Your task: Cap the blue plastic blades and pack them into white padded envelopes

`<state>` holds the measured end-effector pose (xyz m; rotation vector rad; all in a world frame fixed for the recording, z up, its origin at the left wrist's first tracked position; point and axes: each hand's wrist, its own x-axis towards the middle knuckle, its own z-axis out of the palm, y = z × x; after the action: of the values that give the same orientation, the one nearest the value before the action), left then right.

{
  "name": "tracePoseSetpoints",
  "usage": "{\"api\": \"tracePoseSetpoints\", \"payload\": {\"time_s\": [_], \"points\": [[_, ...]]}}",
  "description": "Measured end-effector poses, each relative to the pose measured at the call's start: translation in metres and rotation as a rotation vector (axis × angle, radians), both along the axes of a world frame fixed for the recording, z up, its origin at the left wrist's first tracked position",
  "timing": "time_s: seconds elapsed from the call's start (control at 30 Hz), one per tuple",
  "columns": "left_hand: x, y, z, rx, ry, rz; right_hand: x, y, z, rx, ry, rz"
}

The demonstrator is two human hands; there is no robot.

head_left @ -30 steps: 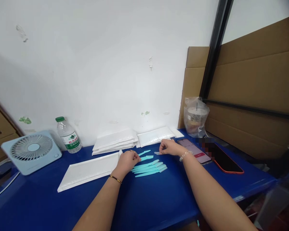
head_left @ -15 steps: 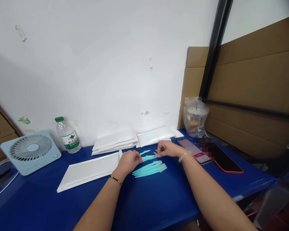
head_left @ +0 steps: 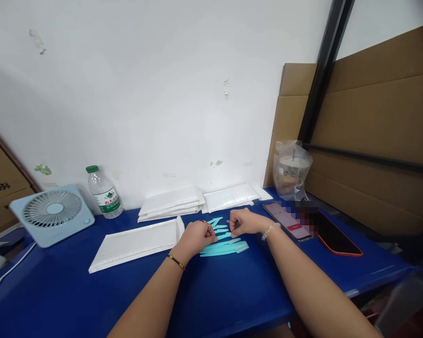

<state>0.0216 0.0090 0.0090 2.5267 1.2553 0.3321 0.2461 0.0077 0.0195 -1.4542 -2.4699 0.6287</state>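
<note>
Several slim teal eyebrow razors (head_left: 223,249) with pale, translucent ends lie side by side on the blue table. My left hand (head_left: 196,236) is closed in a pinch at the left end of a teal eyebrow razor (head_left: 224,235). At that razor's right end, the fingers of my right hand (head_left: 246,221) are also pinched together. A few more razors (head_left: 216,221) show just beyond my fingers, partly hidden. Left of my left hand lies a white padded mailer (head_left: 134,244) with its flap end toward me.
More padded mailers (head_left: 172,202) are stacked against the wall. A blue fan (head_left: 54,209) and a water bottle (head_left: 104,192) stand at the left. Two phones (head_left: 287,220) and a bagged drink cup (head_left: 292,171) are at the right, near cardboard and a black post.
The view has shifted slightly, so things sit further right. My right hand's fingertips have come down onto the razor between my hands. The razors beyond my fingers lie at different angles.
</note>
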Motion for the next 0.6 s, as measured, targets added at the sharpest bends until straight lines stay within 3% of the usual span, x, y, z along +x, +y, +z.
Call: {"api": "tracePoseSetpoints", "payload": {"time_s": [0.27, 0.5, 0.6], "points": [[-0.011, 0.008, 0.001, -0.035, -0.042, 0.147, 0.017, 0.001, 0.006, 0.045, 0.158, -0.157], [-0.009, 0.007, 0.002, -0.075, -0.088, 0.131, 0.006, 0.003, -0.002, -0.124, 0.306, -0.019], [-0.009, 0.006, 0.004, -0.058, -0.08, 0.14, 0.008, 0.006, -0.006, -0.159, 0.316, -0.046]]}}
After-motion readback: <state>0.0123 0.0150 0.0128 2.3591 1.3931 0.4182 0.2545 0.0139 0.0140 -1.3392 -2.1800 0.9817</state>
